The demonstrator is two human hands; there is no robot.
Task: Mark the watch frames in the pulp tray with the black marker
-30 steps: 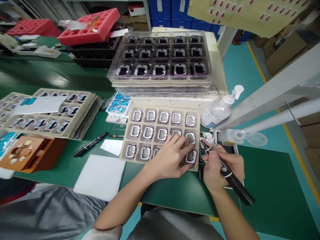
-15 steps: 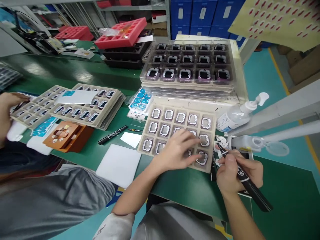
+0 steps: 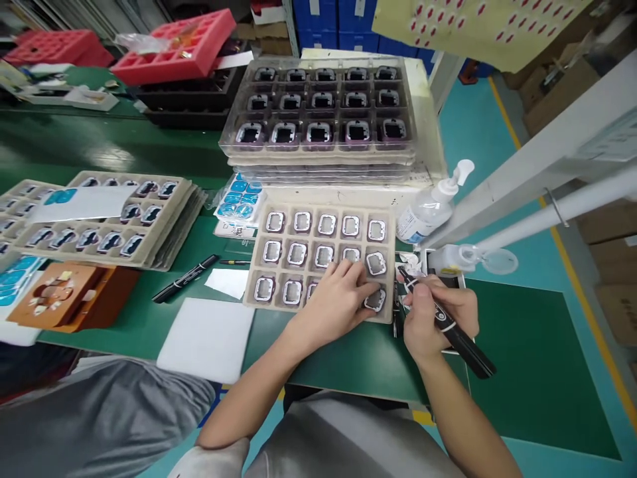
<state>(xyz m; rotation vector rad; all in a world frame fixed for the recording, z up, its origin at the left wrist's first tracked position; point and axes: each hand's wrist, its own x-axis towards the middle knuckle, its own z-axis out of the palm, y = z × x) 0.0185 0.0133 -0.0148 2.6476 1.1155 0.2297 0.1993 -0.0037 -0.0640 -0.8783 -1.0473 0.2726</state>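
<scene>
My left hand [image 3: 334, 293] reaches over a beige compartment tray [image 3: 249, 277]. Its thumb and forefinger close on the edges of a rounded-square frame [image 3: 375, 300], like a small watch case, in the near right compartment. Silver-edged frames of the same kind sit in the other compartments; my fingers and wrist partly hide some in the front and middle rows. Just right of the tray, my right hand [image 3: 438, 315] is wrapped round a thick black marker pen [image 3: 465, 345]. The marker's narrow tip points up and left, towards the tray.
Behind the tray stands a stack of clear-covered trays [image 3: 318, 156]. A pump bottle [image 3: 428, 209] is at right, beside a lying bottle [image 3: 452, 257]. Leftward are a white pad [image 3: 206, 338], another black marker [image 3: 185, 279], an orange-brown fixture [image 3: 74, 295] and more stacked trays [image 3: 164, 242].
The view has shifted, so most things sit further left. My left thumb and forefinger have drawn together on the corner frame. The marker stays in my right hand.
</scene>
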